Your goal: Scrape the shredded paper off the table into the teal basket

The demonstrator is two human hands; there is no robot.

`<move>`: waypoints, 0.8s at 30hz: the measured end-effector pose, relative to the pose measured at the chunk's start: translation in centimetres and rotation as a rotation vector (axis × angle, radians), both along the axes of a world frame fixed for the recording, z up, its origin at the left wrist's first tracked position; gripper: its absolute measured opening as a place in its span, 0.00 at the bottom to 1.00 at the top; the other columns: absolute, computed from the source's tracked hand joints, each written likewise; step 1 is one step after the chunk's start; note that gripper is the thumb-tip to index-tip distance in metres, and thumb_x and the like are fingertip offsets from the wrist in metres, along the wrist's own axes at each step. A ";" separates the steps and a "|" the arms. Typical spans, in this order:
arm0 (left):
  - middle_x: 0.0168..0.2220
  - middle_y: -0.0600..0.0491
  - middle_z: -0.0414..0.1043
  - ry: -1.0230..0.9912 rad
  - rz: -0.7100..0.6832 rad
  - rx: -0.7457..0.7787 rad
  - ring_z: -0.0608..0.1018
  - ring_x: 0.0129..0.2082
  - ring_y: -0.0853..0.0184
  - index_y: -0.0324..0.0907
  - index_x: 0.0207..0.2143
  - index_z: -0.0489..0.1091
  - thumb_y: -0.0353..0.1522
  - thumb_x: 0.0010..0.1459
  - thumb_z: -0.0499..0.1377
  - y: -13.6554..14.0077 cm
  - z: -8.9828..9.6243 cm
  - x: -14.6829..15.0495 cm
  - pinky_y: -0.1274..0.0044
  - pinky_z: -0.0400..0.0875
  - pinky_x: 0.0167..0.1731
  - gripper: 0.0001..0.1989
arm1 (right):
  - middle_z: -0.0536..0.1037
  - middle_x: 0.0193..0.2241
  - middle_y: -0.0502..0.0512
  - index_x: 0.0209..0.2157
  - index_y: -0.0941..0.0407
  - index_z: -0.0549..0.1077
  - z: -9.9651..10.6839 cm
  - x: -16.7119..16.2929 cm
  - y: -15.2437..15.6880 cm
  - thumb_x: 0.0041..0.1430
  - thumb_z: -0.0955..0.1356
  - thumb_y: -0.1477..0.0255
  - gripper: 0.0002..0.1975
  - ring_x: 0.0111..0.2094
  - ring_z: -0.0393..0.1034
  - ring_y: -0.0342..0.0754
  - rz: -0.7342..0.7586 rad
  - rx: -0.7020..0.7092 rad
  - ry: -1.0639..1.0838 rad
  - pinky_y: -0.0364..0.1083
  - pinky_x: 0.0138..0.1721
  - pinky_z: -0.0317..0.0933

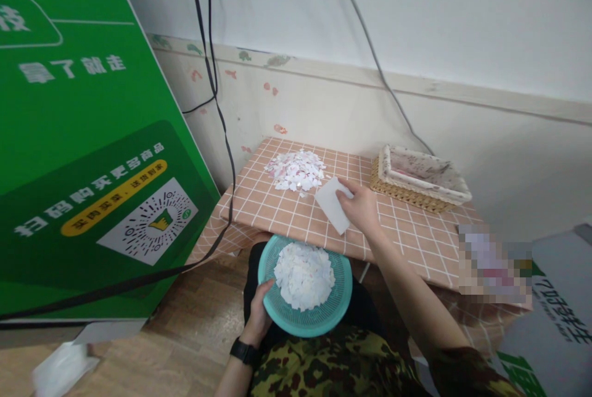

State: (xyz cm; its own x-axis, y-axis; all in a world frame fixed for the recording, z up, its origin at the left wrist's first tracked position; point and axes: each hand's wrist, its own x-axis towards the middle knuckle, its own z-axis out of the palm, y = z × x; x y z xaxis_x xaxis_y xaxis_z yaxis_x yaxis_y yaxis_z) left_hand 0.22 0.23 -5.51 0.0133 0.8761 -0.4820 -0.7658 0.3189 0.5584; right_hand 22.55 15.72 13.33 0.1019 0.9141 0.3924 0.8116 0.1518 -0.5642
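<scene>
My left hand [263, 311] grips the left rim of a round teal plastic colander [343, 286], which rests on my lap just below the table edge. Inside it lies a heap of small white paper scraps [304, 277]. Over the table, my right hand [358, 203] holds a flat white card [332, 204] between thumb and fingers. The card is tilted, its lower corner pointing toward the table's front edge. Behind and left of it, a second pile of paper scraps [296, 170], some with pink bits, is spread on the checked tablecloth [277, 212].
A wicker basket [411, 196] with a cloth lining stands at the table's back right. Black cables [226, 132] hang down at the left, in front of a large green cabinet [92, 107]. A grey printed box [550, 298] is at the right. A white bag [65, 369] lies on the floor.
</scene>
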 end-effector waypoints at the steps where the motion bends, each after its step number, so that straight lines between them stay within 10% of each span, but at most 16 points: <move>1: 0.35 0.45 0.80 -0.004 -0.003 0.000 0.78 0.38 0.53 0.34 0.35 0.77 0.34 0.48 0.61 0.0 0.0 0.0 0.64 0.67 0.46 0.14 | 0.77 0.43 0.59 0.49 0.56 0.73 0.1 -0.2 0.2 0.54 0.64 0.69 0.20 0.39 0.73 0.54 0.013 0.010 0.013 0.51 0.41 0.64; 24: 0.30 0.48 0.80 0.030 0.000 -0.016 0.79 0.31 0.56 0.36 0.31 0.77 0.34 0.46 0.62 0.0 0.1 -0.1 0.65 0.69 0.42 0.11 | 0.80 0.31 0.53 0.36 0.57 0.79 2.7 1.3 8.4 0.47 0.69 0.68 0.13 0.31 0.72 0.48 0.547 -0.330 0.106 0.45 0.33 0.65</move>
